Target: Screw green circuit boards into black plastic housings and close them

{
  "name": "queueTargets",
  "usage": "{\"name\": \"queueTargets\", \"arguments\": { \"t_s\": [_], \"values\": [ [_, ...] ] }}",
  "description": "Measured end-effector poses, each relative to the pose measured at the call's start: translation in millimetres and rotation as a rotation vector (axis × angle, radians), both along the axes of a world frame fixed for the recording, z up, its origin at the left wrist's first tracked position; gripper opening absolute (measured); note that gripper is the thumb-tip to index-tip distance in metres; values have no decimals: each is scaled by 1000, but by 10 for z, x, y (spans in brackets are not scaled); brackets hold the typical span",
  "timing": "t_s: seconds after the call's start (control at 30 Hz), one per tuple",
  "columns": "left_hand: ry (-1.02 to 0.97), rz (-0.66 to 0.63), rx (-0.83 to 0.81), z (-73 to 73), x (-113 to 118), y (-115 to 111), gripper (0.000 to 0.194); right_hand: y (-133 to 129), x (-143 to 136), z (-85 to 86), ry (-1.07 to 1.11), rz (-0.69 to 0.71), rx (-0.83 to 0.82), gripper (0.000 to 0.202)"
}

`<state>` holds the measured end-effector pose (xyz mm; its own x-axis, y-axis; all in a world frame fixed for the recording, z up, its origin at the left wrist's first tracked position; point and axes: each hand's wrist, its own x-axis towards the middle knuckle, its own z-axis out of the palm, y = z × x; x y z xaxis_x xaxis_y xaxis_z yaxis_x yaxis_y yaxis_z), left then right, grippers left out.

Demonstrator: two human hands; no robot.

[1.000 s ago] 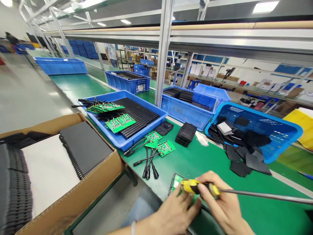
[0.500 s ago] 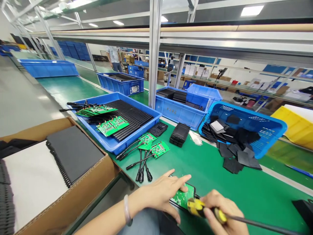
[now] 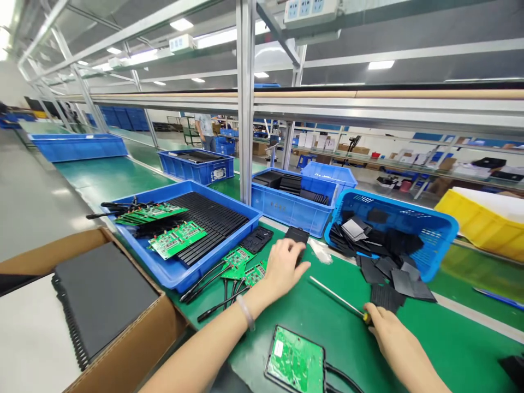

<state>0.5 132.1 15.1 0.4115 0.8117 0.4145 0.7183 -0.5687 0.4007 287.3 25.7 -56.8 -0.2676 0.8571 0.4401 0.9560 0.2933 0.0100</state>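
Observation:
My left hand [image 3: 285, 267] reaches over a black plastic case [image 3: 296, 235], its thumb spread from the fingers. The fingertips are at the near side of that case; whether they touch it is unclear. In my right hand [image 3: 382, 326] is the yellow handle of a screwdriver [image 3: 338, 296], mostly hidden by the fingers, with its long shaft pointing left and away from me. Closer to me, a green circuit board [image 3: 297, 357] sits inside a black housing, and black cables [image 3: 344, 375] run out of it to the right.
Left of my hand lie loose circuit boards [image 3: 237, 261] with cables. Behind them, a blue tray [image 3: 167, 278] holds black parts and boards. A cardboard box [image 3: 170, 314] stands front left. A blue basket [image 3: 444, 229] of black pads and a metal post [image 3: 245, 136] stand farther back.
My left hand has left the circuit board and moved forward to the black case. My right hand has moved away from the board, and the screwdriver's shaft now points left instead of right.

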Motion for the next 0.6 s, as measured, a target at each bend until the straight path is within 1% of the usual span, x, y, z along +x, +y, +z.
{"name": "queueTargets", "arguments": {
  "t_s": [0.07,0.1,0.13,0.17,0.2,0.27,0.3,0.33,0.37,0.43,0.47,0.53,0.6],
  "values": [
    [-35,131,-28,18,107,252,82,-56,-141,-10,64,-12,-6,24],
    [-41,167,-58,14,153,357,98,-106,-270,22,100,-4,-15,24],
    [-45,187,-91,6,191,442,108,-163,-421,66,141,38,-45,24],
    [-51,195,-124,-2,219,507,111,-223,-580,114,180,99,-112,25],
    [-61,195,-151,-7,235,551,110,-279,-732,155,203,179,-189,33],
    [-104,195,-181,2,224,580,103,-365,-978,196,205,318,-369,60],
    [-138,203,-185,14,198,570,101,-392,-1063,190,202,352,-443,70],
    [-179,216,-184,30,160,547,100,-408,-1121,169,212,358,-502,75],
    [-226,234,-181,45,113,512,101,-417,-1154,134,243,341,-540,79],
    [-329,271,-181,60,9,411,101,-421,-1159,28,356,265,-582,91],
    [-378,279,-189,54,-43,346,96,-421,-1137,-44,420,226,-599,99],
    [-447,271,-209,13,-135,193,75,-418,-1060,-224,523,149,-650,95],
    [-491,234,-241,-56,-213,18,51,-412,-962,-441,618,69,-707,76]
  ]
}}
